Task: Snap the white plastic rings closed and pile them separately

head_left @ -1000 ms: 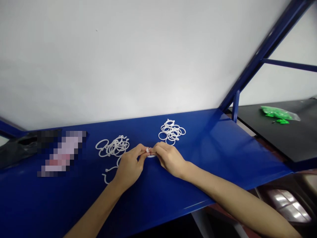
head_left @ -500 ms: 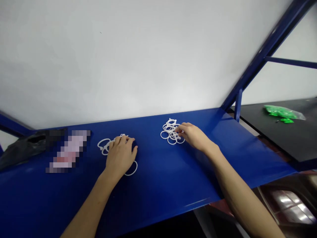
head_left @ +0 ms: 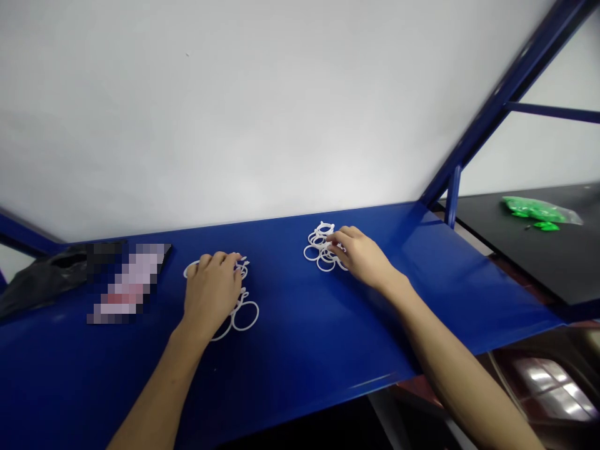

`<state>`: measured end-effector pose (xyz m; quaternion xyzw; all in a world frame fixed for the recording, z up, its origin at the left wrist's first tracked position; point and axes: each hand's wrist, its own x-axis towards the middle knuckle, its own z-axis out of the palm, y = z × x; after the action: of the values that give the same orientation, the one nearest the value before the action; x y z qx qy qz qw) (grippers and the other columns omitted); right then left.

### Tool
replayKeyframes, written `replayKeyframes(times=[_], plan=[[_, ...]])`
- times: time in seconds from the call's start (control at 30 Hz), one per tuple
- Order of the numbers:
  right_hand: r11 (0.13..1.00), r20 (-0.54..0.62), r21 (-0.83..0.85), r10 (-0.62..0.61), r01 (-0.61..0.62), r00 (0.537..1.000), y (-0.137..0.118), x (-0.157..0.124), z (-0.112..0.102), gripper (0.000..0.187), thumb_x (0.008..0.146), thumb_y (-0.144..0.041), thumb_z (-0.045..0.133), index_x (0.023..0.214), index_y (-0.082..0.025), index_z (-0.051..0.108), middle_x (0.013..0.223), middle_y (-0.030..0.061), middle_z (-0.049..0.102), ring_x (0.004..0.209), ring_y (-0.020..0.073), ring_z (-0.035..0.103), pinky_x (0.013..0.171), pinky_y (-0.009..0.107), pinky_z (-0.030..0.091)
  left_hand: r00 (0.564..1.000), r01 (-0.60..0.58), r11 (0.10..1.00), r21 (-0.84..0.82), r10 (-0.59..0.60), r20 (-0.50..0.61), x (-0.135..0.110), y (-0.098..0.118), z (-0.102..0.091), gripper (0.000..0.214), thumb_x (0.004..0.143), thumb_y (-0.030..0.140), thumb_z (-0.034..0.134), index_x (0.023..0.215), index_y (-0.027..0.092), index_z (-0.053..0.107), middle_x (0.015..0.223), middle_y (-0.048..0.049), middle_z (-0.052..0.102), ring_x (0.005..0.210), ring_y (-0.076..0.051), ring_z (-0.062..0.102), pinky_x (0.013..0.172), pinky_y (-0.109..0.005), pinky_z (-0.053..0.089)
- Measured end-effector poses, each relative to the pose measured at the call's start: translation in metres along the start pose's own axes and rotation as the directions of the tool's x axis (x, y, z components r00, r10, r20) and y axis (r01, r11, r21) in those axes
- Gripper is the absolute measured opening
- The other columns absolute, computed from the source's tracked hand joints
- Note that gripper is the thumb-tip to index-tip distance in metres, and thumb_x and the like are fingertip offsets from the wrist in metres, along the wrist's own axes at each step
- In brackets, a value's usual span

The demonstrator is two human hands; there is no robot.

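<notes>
Two loose clusters of thin white plastic rings with small knobs lie on a blue tabletop [head_left: 290, 325]. My left hand [head_left: 210, 290] is over the left cluster [head_left: 245, 316], palm down, its fingers loosely bent and apart. The fingertips are partly hidden; rings show past them and below the palm. At the right cluster [head_left: 325, 264], my right hand [head_left: 360, 253] has its thumb and fingers brought together on a white ring. The exact pinch point is partly covered by the fingers.
A black plastic bag [head_left: 42, 281] and a pixelated flat item [head_left: 134, 278] lie at the left. A white wall [head_left: 281, 125] stands behind. Blue metal frame bars [head_left: 497, 100] rise at the right, beside a black table [head_left: 529, 256] with a bag of green pieces [head_left: 539, 209].
My left hand has shifted a little left, uncovering more rings below and right of it. My right hand has moved slightly left and up, staying at the right cluster.
</notes>
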<state>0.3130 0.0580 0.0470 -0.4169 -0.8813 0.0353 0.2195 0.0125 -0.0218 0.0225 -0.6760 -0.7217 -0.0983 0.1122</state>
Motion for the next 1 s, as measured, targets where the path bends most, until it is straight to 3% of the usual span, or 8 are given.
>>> replayKeyframes(times=[0.3, 0.57, 0.67, 0.73, 0.83, 0.93, 1.0], plan=[[0.967, 0.044, 0.089, -0.241, 0.237, 0.969, -0.039, -0.005, 0.020, 0.020, 0.103, -0.025, 0.050, 0.111, -0.017, 0.067, 0.101, 0.0114, 0.067, 0.094, 0.0241, 0.059, 0.084, 0.041, 0.054, 1.000, -0.013, 0.999, 0.041, 0.012, 0.025, -0.002, 0.002, 0.002, 0.036, 0.094, 0.037, 0.045, 0.109, 0.019, 0.072, 0.109, -0.0163, 0.068, 0.105, -0.036, 0.054, 0.085, -0.049, 0.042], [0.946, 0.094, 0.133, -0.310, 0.296, 0.946, -0.049, -0.008, 0.035, 0.021, 0.102, -0.027, 0.052, 0.109, -0.016, 0.068, 0.098, 0.0112, 0.067, 0.089, 0.0234, 0.058, 0.080, 0.038, 0.053, 0.999, 0.022, 0.999, -0.042, -0.024, -0.034, -0.001, 0.004, 0.000, 0.025, 0.089, 0.035, 0.052, 0.091, 0.020, 0.072, 0.107, -0.0151, 0.064, 0.103, -0.036, 0.052, 0.083, -0.049, 0.043], [0.939, 0.105, 0.166, -0.319, 0.300, 0.942, -0.052, -0.009, 0.036, 0.021, 0.102, -0.026, 0.051, 0.109, -0.016, 0.068, 0.099, 0.0110, 0.068, 0.089, 0.0230, 0.059, 0.082, 0.039, 0.054, 0.993, 0.064, 0.979, -0.195, -0.082, -0.088, 0.002, 0.006, -0.003, 0.022, 0.087, 0.036, 0.052, 0.087, 0.021, 0.069, 0.103, -0.0123, 0.067, 0.102, -0.033, 0.054, 0.085, -0.046, 0.044], [0.938, 0.104, 0.193, -0.312, 0.288, 0.944, -0.054, -0.010, 0.036, 0.022, 0.102, -0.026, 0.051, 0.113, -0.017, 0.067, 0.101, 0.0113, 0.068, 0.092, 0.0236, 0.061, 0.085, 0.041, 0.055, 0.992, 0.093, 0.914, -0.395, -0.119, -0.042, 0.004, 0.008, -0.007, 0.021, 0.086, 0.039, 0.055, 0.085, 0.022, 0.067, 0.094, -0.0081, 0.069, 0.093, -0.028, 0.058, 0.081, -0.041, 0.046], [0.939, 0.070, 0.256, -0.254, 0.229, 0.965, -0.057, -0.012, 0.037, 0.031, 0.102, -0.028, 0.053, 0.130, -0.018, 0.059, 0.116, 0.0130, 0.066, 0.106, 0.0253, 0.063, 0.092, 0.043, 0.056, 0.982, 0.186, 0.701, -0.688, -0.123, 0.141, 0.003, 0.014, -0.014, 0.025, 0.087, 0.047, 0.056, 0.089, 0.023, 0.065, 0.082, -0.0017, 0.070, 0.076, -0.020, 0.062, 0.069, -0.032, 0.047], [0.929, 0.022, 0.344, -0.154, 0.138, 0.988, -0.059, -0.014, 0.043, 0.050, 0.100, -0.031, 0.056, 0.147, -0.019, 0.043, 0.136, 0.0155, 0.057, 0.110, 0.0245, 0.065, 0.097, 0.045, 0.056, 0.966, 0.248, 0.476, -0.844, -0.055, 0.253, 0.002, 0.021, -0.019, 0.027, 0.088, 0.050, 0.057, 0.090, 0.023, 0.063, 0.082, -0.0009, 0.072, 0.072, -0.017, 0.063, 0.068, -0.029, 0.048], [0.904, 0.014, 0.418, -0.108, 0.092, 0.994, -0.060, -0.013, 0.048, 0.053, 0.099, -0.031, 0.058, 0.148, -0.019, 0.042, 0.135, 0.0156, 0.059, 0.101, 0.0220, 0.067, 0.094, 0.044, 0.057, 0.958, 0.266, 0.378, -0.887, -0.002, 0.286, 0.001, 0.026, -0.020, 0.026, 0.088, 0.049, 0.059, 0.088, 0.023, 0.063, 0.082, -0.0012, 0.072, 0.072, -0.016, 0.063, 0.071, -0.030, 0.050]])
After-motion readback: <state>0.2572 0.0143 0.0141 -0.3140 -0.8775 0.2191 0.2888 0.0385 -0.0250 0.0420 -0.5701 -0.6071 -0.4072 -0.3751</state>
